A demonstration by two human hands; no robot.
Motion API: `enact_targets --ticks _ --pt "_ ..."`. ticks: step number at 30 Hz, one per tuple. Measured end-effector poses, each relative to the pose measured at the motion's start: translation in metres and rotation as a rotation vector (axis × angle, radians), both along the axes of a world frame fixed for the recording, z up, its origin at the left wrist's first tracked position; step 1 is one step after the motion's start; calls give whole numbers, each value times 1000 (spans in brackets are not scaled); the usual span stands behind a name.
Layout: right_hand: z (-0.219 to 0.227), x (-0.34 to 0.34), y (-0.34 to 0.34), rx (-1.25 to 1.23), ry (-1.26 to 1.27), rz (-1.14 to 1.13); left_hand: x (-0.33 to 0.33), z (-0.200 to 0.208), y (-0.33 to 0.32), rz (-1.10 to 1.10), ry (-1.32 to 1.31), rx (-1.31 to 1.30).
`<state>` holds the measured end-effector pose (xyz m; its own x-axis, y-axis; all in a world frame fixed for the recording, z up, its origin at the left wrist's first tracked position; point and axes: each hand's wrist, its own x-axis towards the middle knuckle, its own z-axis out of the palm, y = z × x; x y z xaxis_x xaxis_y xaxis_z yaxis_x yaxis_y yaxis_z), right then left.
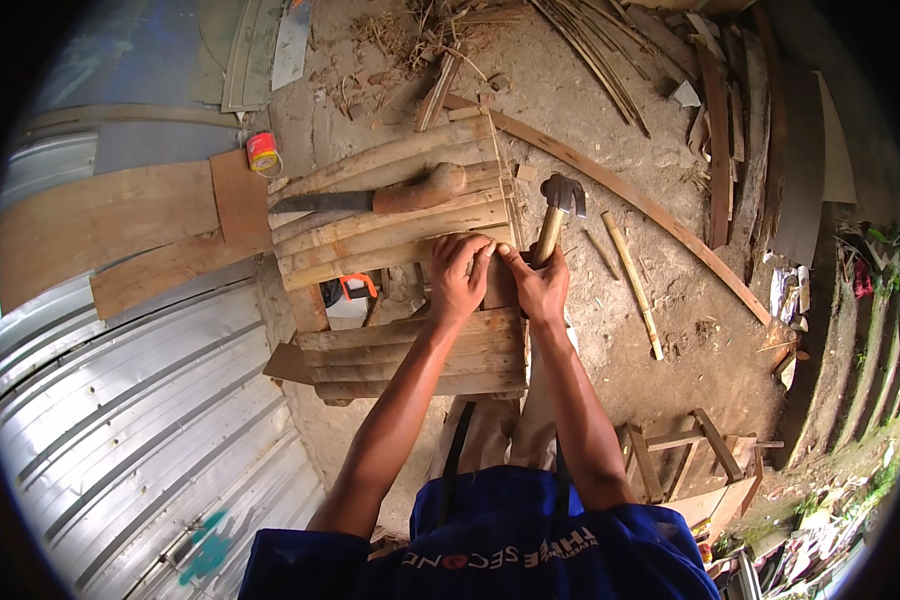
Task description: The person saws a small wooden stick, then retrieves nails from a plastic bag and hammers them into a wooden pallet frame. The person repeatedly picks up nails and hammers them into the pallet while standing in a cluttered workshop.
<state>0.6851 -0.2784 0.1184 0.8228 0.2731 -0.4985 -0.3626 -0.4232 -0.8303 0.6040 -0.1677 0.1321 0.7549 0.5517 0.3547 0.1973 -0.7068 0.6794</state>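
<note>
A claw hammer (549, 228) is in my right hand (538, 285), its dark head pointing away from me and its wooden handle under my fingers. My left hand (459, 277) has its fingers pinched together at the edge of a slatted wooden bench (390, 235). The fingertips of both hands nearly meet there; whatever small thing lies between them is too small to make out. Across the bench's far slats rests a machete (418, 191) with a curved wooden handle and a dark blade. A thin string (500, 160) runs along the bench's right edge.
Through the bench's gap an orange-handled tool (358, 286) shows. A red and yellow can (262, 152) stands left, by brown boards (110, 215). Right lie a bamboo stick (633, 285) and a long wooden strip (635, 200). A wooden frame (695, 455) sits lower right.
</note>
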Motion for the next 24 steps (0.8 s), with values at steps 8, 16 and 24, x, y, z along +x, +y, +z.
enact_targets --ticks 8,16,24 --pt "-8 7 -10 112 -25 56 -2 2 1 -43 -5 -109" --pt "32 -11 -73 -81 -15 173 -5 -3 1 -29 -26 -102" --pt "123 -47 -110 53 142 311 -6 -6 1 -46 -109 -117"
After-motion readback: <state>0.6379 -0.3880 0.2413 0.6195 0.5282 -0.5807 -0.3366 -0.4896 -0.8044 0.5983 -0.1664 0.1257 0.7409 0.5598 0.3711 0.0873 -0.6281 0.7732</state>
